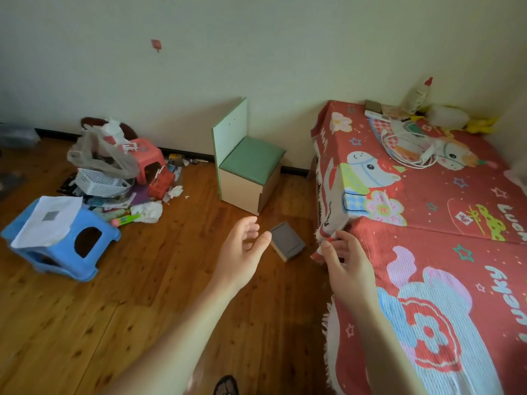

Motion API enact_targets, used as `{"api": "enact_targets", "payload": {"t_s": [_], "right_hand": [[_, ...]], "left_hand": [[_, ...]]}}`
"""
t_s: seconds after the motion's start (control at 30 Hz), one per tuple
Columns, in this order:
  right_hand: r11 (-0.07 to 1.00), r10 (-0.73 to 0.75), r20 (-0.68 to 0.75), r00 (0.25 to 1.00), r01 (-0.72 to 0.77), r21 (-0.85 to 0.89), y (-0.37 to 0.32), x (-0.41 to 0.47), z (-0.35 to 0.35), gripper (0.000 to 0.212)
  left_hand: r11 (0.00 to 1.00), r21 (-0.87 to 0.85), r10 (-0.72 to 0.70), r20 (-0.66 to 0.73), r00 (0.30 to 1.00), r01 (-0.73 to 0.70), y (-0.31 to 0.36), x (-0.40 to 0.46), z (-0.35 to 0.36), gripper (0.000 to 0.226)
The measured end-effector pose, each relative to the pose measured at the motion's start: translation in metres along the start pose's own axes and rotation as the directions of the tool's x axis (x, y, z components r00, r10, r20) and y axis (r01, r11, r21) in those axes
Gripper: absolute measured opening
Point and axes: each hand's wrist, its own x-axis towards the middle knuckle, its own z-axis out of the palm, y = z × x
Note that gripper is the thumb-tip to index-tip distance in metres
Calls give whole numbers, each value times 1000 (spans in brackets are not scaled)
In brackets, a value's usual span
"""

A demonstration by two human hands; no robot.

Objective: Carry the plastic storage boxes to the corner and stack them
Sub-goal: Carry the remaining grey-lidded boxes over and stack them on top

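Storage boxes unseen; both hands [242,252] hold nothing.

Home bedroom: blanket-covered bed [445,212], stools [61,240].

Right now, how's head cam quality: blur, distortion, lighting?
Head view: wide-angle bending at the edges, the bed cover bows outward; soft, even daylight, no glare; both hands, left hand and right hand, slightly motion-soft; left-edge clutter blurred.

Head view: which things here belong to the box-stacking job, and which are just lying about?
Job: left hand, right hand, both empty; no storage box plainly visible.
Lying about: blue stool, pink stool, green seat, white basket, small grey box, patterned blanket.
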Motion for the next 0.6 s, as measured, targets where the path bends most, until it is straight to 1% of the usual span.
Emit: {"api": "enact_targets", "payload": {"t_s": [0.17, 0.3, 0.47, 0.6], "right_hand": [[999, 13, -36, 999, -15, -44, -6, 39, 9, 42], [998, 35, -29, 999, -37, -59, 1, 66, 18, 46], [997, 82, 25, 996, -82, 3, 11, 108, 28, 53], [997, 77, 34, 996, -77, -5, 26, 162, 40, 50]], "left_hand": [[1000, -17, -9, 38, 999, 10, -4, 43, -1, 45], [999, -7, -32, 55, 998, 32, -11, 72, 6, 53], [999, 23, -50, 75, 996, 49, -18, 111, 17, 48], [995, 64, -81, 99, 992, 75, -23, 157, 33, 45]]}}
